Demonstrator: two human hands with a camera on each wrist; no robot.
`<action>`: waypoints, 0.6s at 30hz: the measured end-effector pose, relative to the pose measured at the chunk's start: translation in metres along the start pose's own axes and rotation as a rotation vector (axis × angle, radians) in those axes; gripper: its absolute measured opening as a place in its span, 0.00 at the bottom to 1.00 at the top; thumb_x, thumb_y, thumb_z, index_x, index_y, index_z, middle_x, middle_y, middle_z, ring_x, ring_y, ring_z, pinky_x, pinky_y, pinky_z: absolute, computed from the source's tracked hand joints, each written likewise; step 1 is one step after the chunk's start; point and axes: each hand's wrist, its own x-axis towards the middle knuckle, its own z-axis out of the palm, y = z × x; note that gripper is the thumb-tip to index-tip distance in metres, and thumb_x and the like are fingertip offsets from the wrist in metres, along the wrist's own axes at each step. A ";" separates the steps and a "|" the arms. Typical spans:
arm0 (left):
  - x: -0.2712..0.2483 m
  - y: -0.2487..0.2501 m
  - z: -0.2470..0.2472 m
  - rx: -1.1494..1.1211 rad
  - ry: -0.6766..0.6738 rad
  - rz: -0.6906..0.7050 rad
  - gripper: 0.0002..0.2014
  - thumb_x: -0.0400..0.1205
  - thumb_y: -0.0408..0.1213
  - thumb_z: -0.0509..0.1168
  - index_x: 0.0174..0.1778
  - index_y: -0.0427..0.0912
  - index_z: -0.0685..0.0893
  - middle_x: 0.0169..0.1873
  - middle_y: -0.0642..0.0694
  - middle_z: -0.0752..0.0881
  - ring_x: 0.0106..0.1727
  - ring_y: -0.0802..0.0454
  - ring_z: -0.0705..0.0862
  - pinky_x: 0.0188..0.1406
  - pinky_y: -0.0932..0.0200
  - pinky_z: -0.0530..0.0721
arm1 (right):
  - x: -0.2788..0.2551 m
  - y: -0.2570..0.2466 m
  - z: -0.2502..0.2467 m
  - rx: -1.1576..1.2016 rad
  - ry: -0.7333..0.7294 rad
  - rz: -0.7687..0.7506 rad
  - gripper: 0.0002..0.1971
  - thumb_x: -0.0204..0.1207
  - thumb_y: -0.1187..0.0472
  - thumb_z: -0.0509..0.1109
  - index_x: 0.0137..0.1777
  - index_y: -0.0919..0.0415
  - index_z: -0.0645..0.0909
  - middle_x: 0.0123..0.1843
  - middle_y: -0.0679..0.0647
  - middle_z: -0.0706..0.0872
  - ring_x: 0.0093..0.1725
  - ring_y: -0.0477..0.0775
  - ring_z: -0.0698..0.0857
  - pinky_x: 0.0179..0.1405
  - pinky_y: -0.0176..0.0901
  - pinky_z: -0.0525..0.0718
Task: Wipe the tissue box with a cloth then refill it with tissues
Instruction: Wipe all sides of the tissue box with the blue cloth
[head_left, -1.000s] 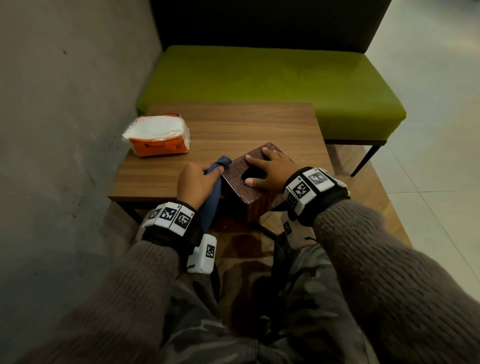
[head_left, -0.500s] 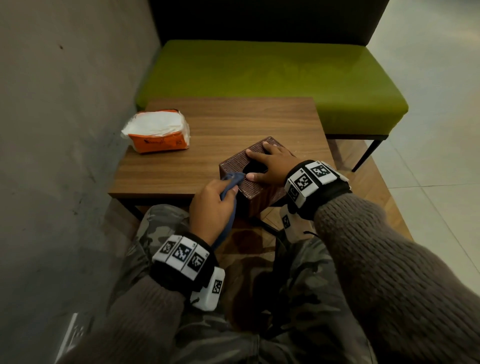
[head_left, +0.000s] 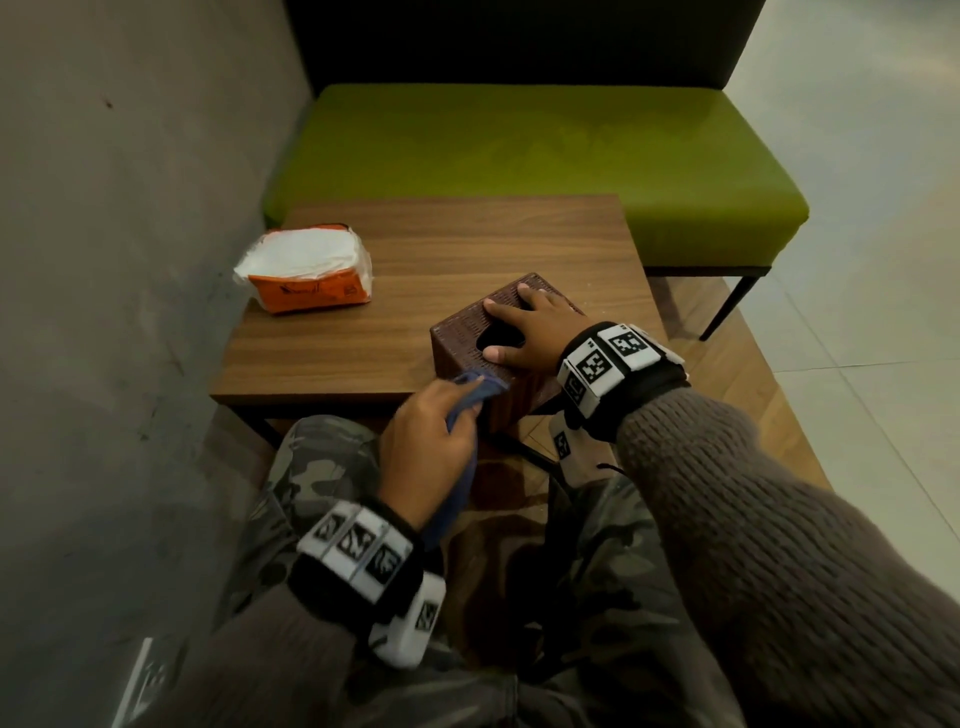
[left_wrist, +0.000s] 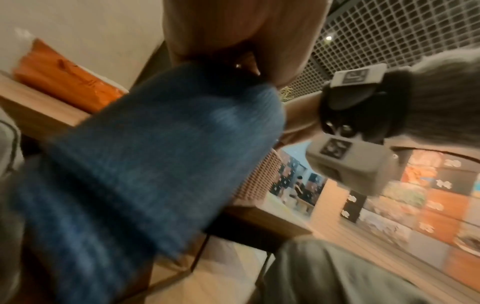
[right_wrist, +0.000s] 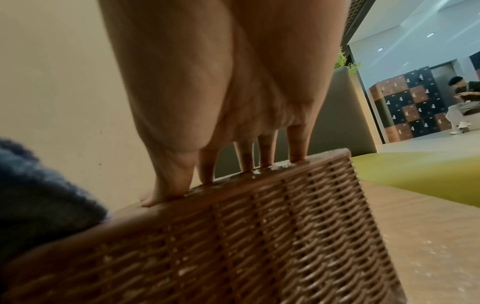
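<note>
Tissue box (head_left: 506, 358), a brown woven one, stands at the near right corner of the wooden table (head_left: 415, 291), at about 5 o'clock on the tabletop, and one of its corners reaches to the table edge or a little over it.

Nearest to the person, the left hand (head_left: 423, 447) has its fingers curled around a blue cloth (head_left: 475, 387) and presses the front fold of it against the near upper corner of the box, at about 7 o'clock from the dark opening in the top. The rest of the cloth hangs down below the hand.

A little farther, the right hand (head_left: 527, 332) lies flat on the top of the box; its straight fingers (right_wrist: 296, 144) press down on the weave and grip nothing.

The risk is probably the edge. The box looks light and is likely empty, so a strong wipe toward the person could push it off the table, because the flat right hand holds it only by pressure. The hanging cloth could also catch on the weave.

Farther, at 10 o'clock on the table, the orange pack of tissues (head_left: 306, 275) waits well apart from the box. Behind the table stands a green bench (head_left: 519, 156).
</note>
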 end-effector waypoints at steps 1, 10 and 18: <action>0.010 -0.003 -0.002 0.007 0.012 -0.056 0.12 0.80 0.40 0.62 0.58 0.48 0.84 0.50 0.47 0.86 0.52 0.50 0.83 0.52 0.47 0.82 | 0.000 -0.001 0.000 0.001 -0.002 0.003 0.36 0.79 0.35 0.59 0.84 0.39 0.47 0.87 0.55 0.42 0.85 0.62 0.44 0.83 0.63 0.49; -0.007 0.008 0.004 0.022 -0.003 0.001 0.12 0.79 0.36 0.64 0.58 0.46 0.85 0.50 0.47 0.86 0.51 0.50 0.83 0.49 0.48 0.83 | 0.002 -0.001 -0.001 0.003 0.003 0.011 0.37 0.79 0.34 0.59 0.84 0.38 0.48 0.87 0.55 0.43 0.85 0.62 0.45 0.82 0.64 0.50; 0.005 0.019 -0.001 0.075 0.039 -0.104 0.11 0.81 0.38 0.64 0.57 0.46 0.85 0.49 0.46 0.85 0.50 0.48 0.83 0.48 0.49 0.82 | 0.002 -0.007 -0.001 -0.011 0.010 0.051 0.38 0.78 0.33 0.58 0.84 0.39 0.48 0.87 0.57 0.44 0.85 0.63 0.46 0.81 0.66 0.54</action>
